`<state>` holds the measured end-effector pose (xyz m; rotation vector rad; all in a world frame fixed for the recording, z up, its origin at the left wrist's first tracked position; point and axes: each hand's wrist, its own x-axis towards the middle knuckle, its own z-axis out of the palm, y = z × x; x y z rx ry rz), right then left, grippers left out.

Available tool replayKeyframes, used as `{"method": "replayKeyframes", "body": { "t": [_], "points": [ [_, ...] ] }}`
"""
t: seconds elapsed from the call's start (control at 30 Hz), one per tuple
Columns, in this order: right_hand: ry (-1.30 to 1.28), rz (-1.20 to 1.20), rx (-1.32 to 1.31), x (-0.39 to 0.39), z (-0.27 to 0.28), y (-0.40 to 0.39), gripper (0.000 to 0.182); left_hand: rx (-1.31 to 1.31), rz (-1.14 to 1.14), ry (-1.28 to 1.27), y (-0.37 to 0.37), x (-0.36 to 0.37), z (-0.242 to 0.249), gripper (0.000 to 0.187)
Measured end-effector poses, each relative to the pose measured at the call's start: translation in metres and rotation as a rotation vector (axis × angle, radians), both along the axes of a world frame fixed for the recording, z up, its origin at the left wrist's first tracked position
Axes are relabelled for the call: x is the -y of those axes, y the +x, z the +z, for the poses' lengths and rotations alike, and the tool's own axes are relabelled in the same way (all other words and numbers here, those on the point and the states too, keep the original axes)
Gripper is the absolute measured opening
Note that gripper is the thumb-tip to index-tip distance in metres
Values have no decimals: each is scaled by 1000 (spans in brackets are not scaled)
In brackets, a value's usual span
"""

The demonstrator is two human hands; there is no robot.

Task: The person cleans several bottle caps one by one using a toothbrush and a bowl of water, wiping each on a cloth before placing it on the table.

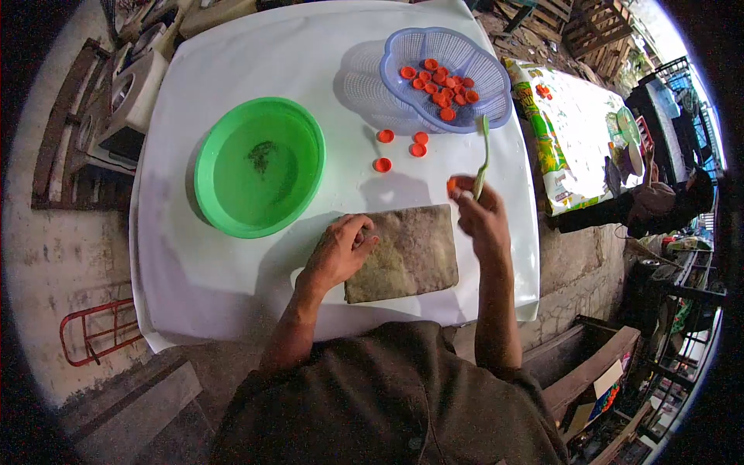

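Observation:
My right hand (483, 225) is closed around a green toothbrush (484, 159), whose bristle end points away from me. Between its thumb and fingertips is an orange-red bottle cap (452, 186). My left hand (341, 249) rests on the left part of a folded, stained brown cloth (407, 256), fingers curled in; whatever they may hold is hidden. Beyond the cloth several loose orange-red bottle caps (385, 136) lie on the white table cover. Many more caps (447, 96) sit in a blue-violet plastic basket (496, 116) at the far right.
At the left of the white-covered table (182, 287) stands a green basin (208, 203) with water and dark specks. Right of the table, another person (659, 203) is by a surface with printed sacks (573, 147). A red metal frame (77, 333) stands at lower left.

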<state>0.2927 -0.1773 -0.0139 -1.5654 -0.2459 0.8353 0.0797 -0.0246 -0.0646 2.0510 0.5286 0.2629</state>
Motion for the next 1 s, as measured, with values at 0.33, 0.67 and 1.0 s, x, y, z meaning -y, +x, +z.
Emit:
{"method": "replayKeyframes", "body": {
  "t": [0.33, 0.67, 1.0],
  "points": [
    [-175, -175, 845, -83, -11, 106, 39, -44, 28, -56, -2, 1, -3, 22],
    [-46, -159, 748, -59, -27, 58, 31, 28, 273, 187, 60, -21, 20, 28],
    [-107, 337, 627, -46, 36, -27, 21, 3, 271, 426, 101, -38, -27, 33]
  ]
}}
